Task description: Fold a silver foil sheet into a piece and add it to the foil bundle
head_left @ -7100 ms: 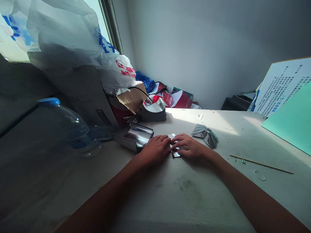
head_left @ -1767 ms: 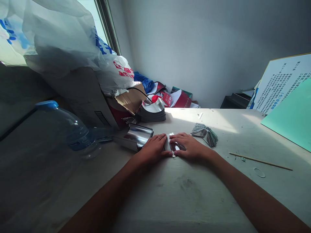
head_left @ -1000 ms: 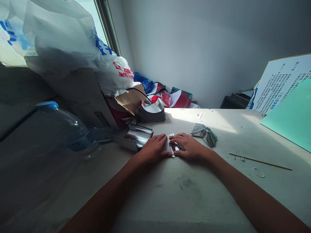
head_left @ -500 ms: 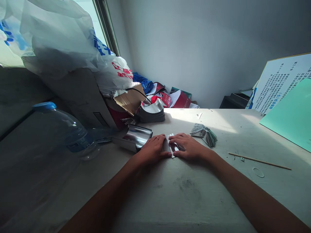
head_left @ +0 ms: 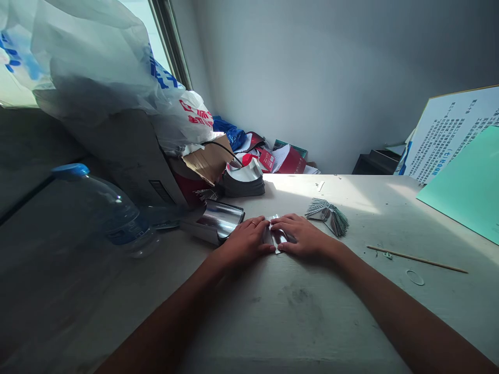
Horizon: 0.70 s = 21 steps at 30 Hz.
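Note:
Between my hands a small silvery sheet (head_left: 278,237) lies on the white table (head_left: 312,322). My left hand (head_left: 248,238) presses on its left side, with thumb and fingers closed on it. From the right, my right hand (head_left: 299,235) grips the same sheet, fingertips on its upper part and thumb near its lower edge. Just left of my left hand are curved shiny silver sheets (head_left: 224,218). A fanned bundle of silvery strips (head_left: 329,215) rests beyond my right hand.
A clear plastic bottle (head_left: 127,223) leans at the left, near a box (head_left: 128,156) under plastic bags (head_left: 97,62). Stacked curved sheets (head_left: 245,182) stand at the back. On the right are a thin stick (head_left: 421,259), a pale ring (head_left: 414,277) and a green board (head_left: 468,182).
My left fingers have shifted slightly to the right over the silvery sheet. My right hand looks unmoved.

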Tool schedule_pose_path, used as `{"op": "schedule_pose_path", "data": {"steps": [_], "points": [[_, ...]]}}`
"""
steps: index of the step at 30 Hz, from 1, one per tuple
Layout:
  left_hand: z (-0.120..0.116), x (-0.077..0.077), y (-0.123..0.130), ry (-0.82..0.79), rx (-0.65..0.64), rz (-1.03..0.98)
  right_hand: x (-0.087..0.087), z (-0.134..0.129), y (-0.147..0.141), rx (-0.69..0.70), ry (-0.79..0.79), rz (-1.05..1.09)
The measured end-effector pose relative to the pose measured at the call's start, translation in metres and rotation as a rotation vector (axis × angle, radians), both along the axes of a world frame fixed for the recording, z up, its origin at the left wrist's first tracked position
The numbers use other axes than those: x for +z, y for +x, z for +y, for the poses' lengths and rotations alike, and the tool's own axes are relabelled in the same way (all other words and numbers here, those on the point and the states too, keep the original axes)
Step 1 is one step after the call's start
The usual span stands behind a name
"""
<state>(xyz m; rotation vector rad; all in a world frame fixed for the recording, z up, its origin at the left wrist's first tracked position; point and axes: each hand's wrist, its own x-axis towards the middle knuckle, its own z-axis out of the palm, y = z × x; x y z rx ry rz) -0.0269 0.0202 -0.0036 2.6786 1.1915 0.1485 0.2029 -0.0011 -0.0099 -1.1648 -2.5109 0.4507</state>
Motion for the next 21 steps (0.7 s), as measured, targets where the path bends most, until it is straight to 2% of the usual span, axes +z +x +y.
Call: {"op": "schedule_pose_path", "data": {"steps": [11, 21], "points": [[0.004, -0.004, -0.001, 0.017, 0.001, -0.033, -0.001, 0.0, -0.002, -0.033, -0.021, 0.012], [-0.005, 0.003, 0.009, 0.016, 0.08, -0.046, 0.003, -0.004, -0.003, -0.04, -0.009, 0.019]]}}
